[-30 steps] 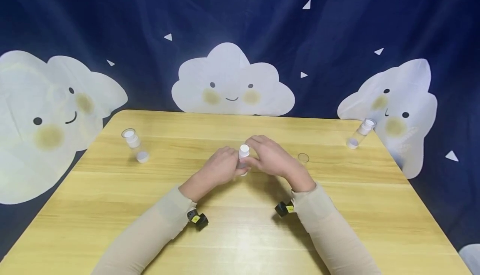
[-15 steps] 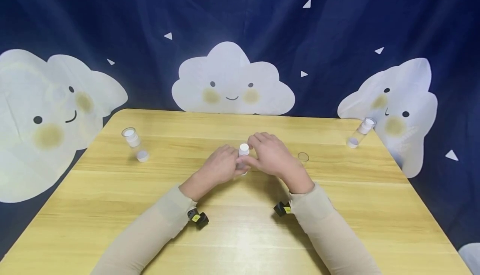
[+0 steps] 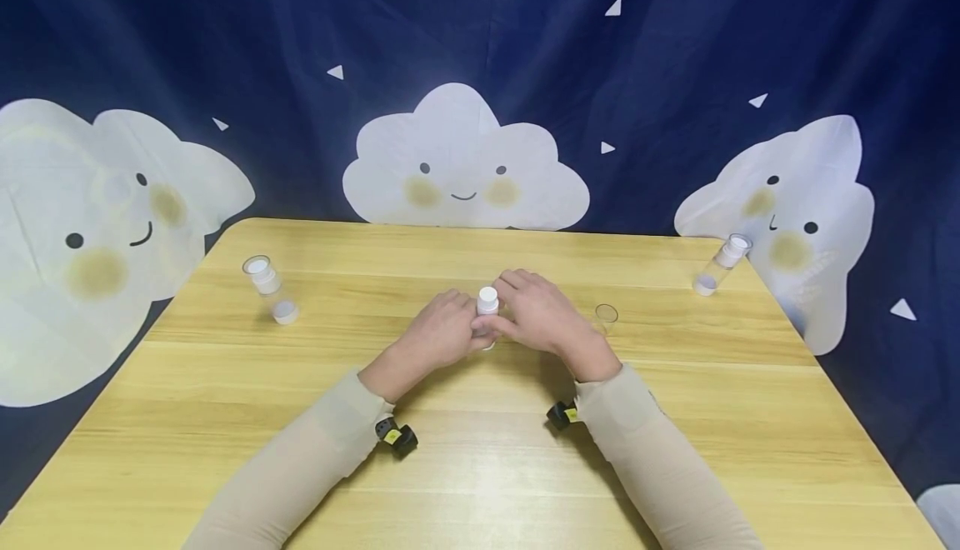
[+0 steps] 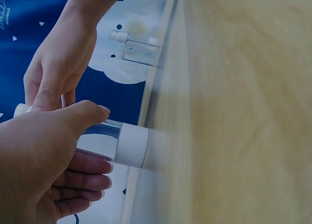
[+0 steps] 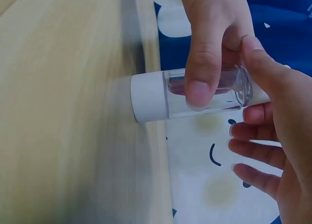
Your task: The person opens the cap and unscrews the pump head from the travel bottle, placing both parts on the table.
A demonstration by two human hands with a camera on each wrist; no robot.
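A clear bottle [image 3: 487, 302] with a white base and white top stands upright on the table between the hands. My left hand [image 3: 447, 330] grips its clear body; in the right wrist view the left thumb [image 5: 201, 94] lies along the bottle wall. Higher up, my right hand [image 3: 546, 315] pinches the white neck [image 5: 258, 94] between thumb and index finger, its other fingers spread away from the bottle. The bottle's white base [image 4: 131, 145] meets the wooden surface in the left wrist view. Just right of the right hand is a clear cap [image 3: 606, 314], seen mostly as a round outline.
On the wooden table [image 3: 480, 467], a similar bottle [image 3: 272, 290] with a clear cap over its white top stands at the left. Another such bottle [image 3: 722, 265] stands near the right back corner. A dark blue cloud-print curtain [image 3: 645, 67] hangs behind the far edge.
My right fingers loosened off the bottle's neck half a second ago and have come back in around it. The left hand and the bottle have stayed in place.
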